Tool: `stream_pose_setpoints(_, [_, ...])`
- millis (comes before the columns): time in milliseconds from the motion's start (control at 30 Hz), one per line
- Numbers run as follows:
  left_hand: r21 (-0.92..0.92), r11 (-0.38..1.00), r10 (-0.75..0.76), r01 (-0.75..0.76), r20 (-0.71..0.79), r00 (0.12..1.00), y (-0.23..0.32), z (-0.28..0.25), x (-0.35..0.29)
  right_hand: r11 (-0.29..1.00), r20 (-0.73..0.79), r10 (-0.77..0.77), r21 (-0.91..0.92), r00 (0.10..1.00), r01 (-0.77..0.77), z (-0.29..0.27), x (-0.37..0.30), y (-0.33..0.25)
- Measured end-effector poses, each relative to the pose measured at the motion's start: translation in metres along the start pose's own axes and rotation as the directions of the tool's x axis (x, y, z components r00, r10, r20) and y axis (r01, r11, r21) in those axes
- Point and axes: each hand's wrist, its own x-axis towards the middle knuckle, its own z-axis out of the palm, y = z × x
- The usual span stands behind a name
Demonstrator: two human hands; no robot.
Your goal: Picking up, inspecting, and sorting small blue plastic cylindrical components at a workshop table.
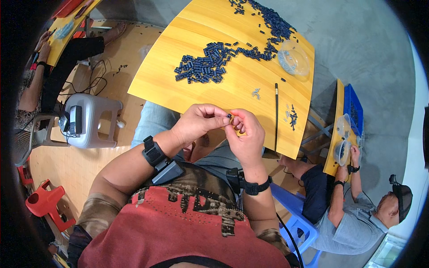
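A small black part (pixel 229 115) sits between my fingertips over the near edge of the yellow table (pixel 165 85). My left hand (pixel 202 120) pinches it between thumb and forefinger. From the other side my right hand (pixel 246 133) closes its thumb and fingertips on the same part, its other fingers curled. The fingers cover most of the piece, so its exact shape is hidden. Beyond my hands lies a pile of short black plastic pieces (pixel 201 67). Several small silvery pieces (pixel 256 93) lie just past my right hand.
A black stick-like tool (pixel 276 117) lies right, beside scattered small dark parts (pixel 293 118). A clear round tub (pixel 293 62) and another dark pile (pixel 278 24) are farther back. A grey stool (pixel 91 127) stands left. Other people work at both sides, one by a blue tray (pixel 353 109).
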Motion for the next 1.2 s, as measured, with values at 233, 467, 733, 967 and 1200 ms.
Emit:
stream_pose_setpoints(233, [-0.027,0.999,-0.018,0.018,-0.01,1.0,-0.006,0.003,0.004,0.998,0.028,-0.063,-0.029,0.998,0.063,-0.008,0.002,0.005])
stream_pose_setpoints(467, [-0.044,0.998,-0.052,0.052,0.002,0.999,-0.015,-0.006,0.01,0.998,0.1,-0.04,-0.034,0.994,0.044,-0.002,0.004,0.012])
stream_pose_setpoints(733, [-0.001,0.995,-0.097,0.097,-0.006,0.995,-0.014,-0.013,0.012,1.0,0.09,-0.023,-0.008,0.996,0.024,0.008,0.0,0.022])
stream_pose_setpoints(967, [0.041,0.997,-0.059,0.061,-0.05,0.997,0.003,-0.011,0.026,0.971,-0.062,0.239,0.016,0.969,-0.239,-0.022,0.018,0.051])
stream_pose_setpoints(1200, [0.075,0.994,-0.078,0.081,-0.04,0.996,-0.006,-0.024,0.039,0.945,-0.165,0.181,-0.245,0.97,-0.218,-0.039,0.038,0.086])
